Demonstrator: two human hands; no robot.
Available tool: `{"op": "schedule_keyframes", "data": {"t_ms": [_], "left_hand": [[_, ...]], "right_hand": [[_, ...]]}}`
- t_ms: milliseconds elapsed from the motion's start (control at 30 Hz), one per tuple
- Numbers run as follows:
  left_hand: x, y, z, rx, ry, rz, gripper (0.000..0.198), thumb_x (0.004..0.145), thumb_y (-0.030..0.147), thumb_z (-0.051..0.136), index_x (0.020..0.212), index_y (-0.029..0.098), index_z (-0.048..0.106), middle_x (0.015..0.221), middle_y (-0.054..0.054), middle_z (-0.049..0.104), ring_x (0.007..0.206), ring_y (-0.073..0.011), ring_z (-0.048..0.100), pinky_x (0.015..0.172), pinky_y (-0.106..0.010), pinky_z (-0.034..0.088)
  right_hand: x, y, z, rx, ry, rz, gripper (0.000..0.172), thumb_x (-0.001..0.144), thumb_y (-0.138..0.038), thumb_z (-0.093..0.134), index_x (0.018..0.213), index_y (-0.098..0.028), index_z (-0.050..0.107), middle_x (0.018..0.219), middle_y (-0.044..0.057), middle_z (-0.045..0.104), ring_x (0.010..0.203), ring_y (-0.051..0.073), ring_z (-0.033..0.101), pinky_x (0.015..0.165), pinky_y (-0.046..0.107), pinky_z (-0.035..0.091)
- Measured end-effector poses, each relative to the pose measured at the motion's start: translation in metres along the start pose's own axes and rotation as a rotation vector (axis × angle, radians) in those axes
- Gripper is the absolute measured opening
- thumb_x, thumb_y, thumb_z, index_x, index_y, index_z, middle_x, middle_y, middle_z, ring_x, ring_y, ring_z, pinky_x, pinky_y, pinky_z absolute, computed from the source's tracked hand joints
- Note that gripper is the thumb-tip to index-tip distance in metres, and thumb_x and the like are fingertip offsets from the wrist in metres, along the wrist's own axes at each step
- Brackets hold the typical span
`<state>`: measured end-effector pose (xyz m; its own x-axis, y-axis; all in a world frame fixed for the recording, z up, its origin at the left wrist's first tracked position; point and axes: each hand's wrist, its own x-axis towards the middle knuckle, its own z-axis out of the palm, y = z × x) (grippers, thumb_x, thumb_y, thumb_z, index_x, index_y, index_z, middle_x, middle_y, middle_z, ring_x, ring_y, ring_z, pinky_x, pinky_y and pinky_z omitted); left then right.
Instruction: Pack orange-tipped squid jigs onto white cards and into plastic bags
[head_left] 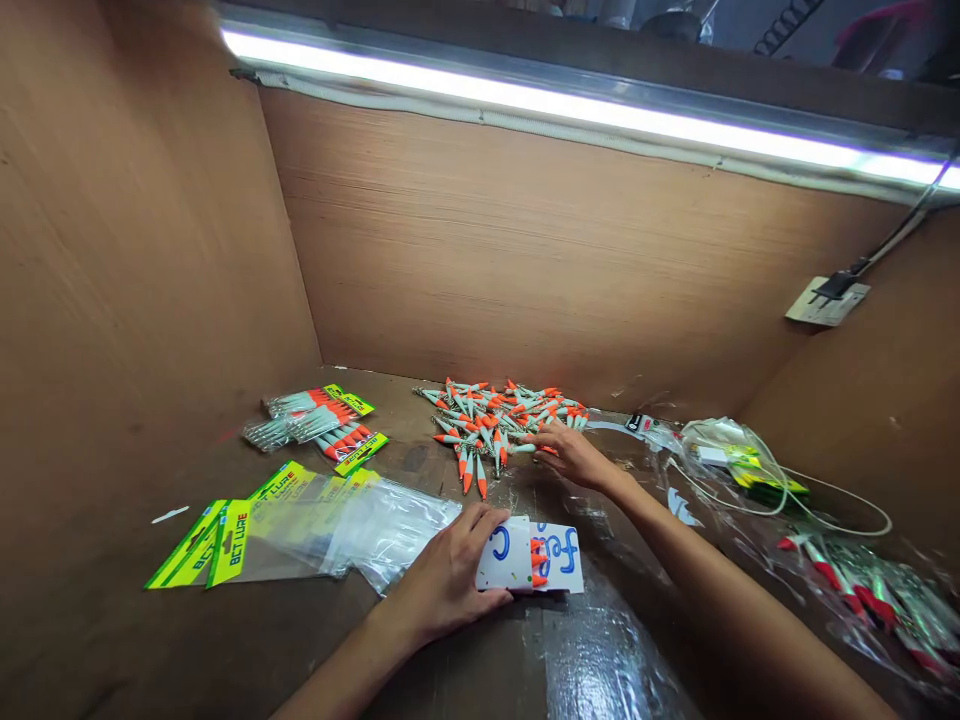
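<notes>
A: What is the left hand (454, 565) holding?

B: It is clamping the left end of a white card box (504, 572), thumb on the near edge, fingers over the far one. Orange tips (538, 562) are showing at the right end, beside a white flap (568, 560) with blue lettering.

A: And the right hand (566, 455)?

B: It is touching the right edge of a heap of orange-and-pale lures (498, 446), fingers bending; I cannot tell whether they are closing on one. The heap is lying beyond the box, ahead of the left hand.

A: What is surrounding them?

B: Clear bags (405, 520) with yellow headers (229, 543) are fanning out just left of the left hand, and filled packets (322, 420) are lying behind them. Past the right forearm (720, 580), a plastic-wrapped bundle (750, 465), a white cord (874, 532) and red-ended lures (874, 605) in plastic are crowding the right side.

A: Higher up?

B: A light tube (525, 90) is glowing overhead; a plug (836, 285) is sitting in a socket (810, 305).
</notes>
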<state>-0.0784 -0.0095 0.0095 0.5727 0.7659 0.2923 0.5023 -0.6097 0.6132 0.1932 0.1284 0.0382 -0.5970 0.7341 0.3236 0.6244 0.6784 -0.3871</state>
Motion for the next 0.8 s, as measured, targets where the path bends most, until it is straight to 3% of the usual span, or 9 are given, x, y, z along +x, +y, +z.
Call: {"op": "schedule_keyframes", "data": {"t_ms": [100,200,333,433,600,800], "left_hand": [[0.001,0.000,0.001,-0.009,-0.014,0.003,0.085,0.067,0.021,0.080,0.141,0.032,0.039,0.130,-0.007,0.051,0.112,-0.0269,0.057,0.097,-0.040,0.049],[0.001,0.000,0.002,-0.006,-0.027,-0.006,0.082,0.068,0.024,0.080,0.139,0.031,0.041,0.128,-0.007,0.053,0.111,-0.0267,0.058,0.095,-0.039,0.049],[0.002,0.000,0.002,0.003,-0.017,0.003,0.080,0.072,0.025,0.078,0.142,0.031,0.038,0.130,-0.006,0.052,0.114,-0.0263,0.056,0.097,-0.038,0.048],[0.003,-0.002,0.002,0.004,-0.013,-0.003,0.079,0.073,0.026,0.077,0.141,0.031,0.040,0.129,-0.006,0.053,0.114,-0.0265,0.056,0.096,-0.038,0.049],[0.004,-0.008,0.006,0.002,-0.010,-0.002,0.079,0.072,0.026,0.077,0.142,0.030,0.039,0.129,-0.006,0.052,0.113,-0.0263,0.056,0.093,-0.037,0.050],[0.005,-0.005,0.009,0.014,-0.010,0.022,0.080,0.072,0.025,0.077,0.143,0.030,0.038,0.128,-0.007,0.052,0.114,-0.0264,0.055,0.094,-0.037,0.050]], "right_hand": [[-0.025,-0.006,0.001,0.348,0.034,0.188,0.037,0.093,-0.037,0.062,0.125,-0.017,0.063,0.084,0.002,0.070,0.076,0.017,0.063,0.071,0.029,0.047],[-0.051,-0.016,-0.002,0.709,0.081,0.359,0.037,0.089,-0.044,0.066,0.110,-0.014,0.065,0.088,0.006,0.072,0.076,0.017,0.065,0.068,0.027,0.047],[-0.084,-0.029,-0.013,0.855,0.069,0.409,0.037,0.087,-0.043,0.068,0.111,-0.015,0.065,0.099,0.008,0.074,0.087,0.019,0.067,0.077,0.029,0.049],[-0.106,-0.040,-0.023,0.722,0.035,0.421,0.032,0.087,-0.043,0.069,0.109,-0.019,0.069,0.102,0.006,0.074,0.094,0.022,0.067,0.083,0.033,0.050],[-0.130,-0.058,-0.031,0.160,0.015,0.357,0.019,0.095,-0.036,0.060,0.102,-0.027,0.075,0.095,0.002,0.074,0.085,0.020,0.066,0.076,0.031,0.047],[-0.121,-0.073,-0.016,-0.200,0.010,0.247,0.013,0.095,-0.028,0.062,0.098,-0.028,0.075,0.089,0.002,0.070,0.089,0.020,0.058,0.075,0.029,0.043]]}}
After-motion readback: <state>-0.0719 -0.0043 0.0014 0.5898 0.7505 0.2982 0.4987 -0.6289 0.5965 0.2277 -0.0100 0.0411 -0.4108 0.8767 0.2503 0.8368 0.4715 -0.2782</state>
